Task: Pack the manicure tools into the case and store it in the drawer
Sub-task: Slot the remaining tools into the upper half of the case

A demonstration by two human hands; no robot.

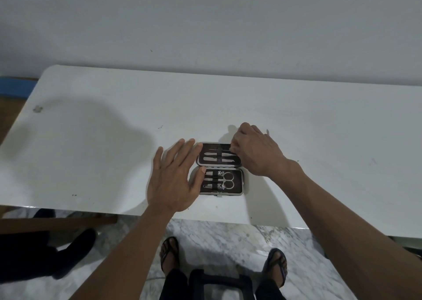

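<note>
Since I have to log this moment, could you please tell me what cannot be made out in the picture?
- Head view: the right hand covers the far right corner of the open case, so whether its fingertips pinch a tool is unclear.
- The left hand hides the case's left edge.
- The small tools beside the scissors are too tiny to identify.
- No drawer is visible.

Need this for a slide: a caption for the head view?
Left hand steadies the open manicure case on the white table while the right hand seats a tool.
</note>
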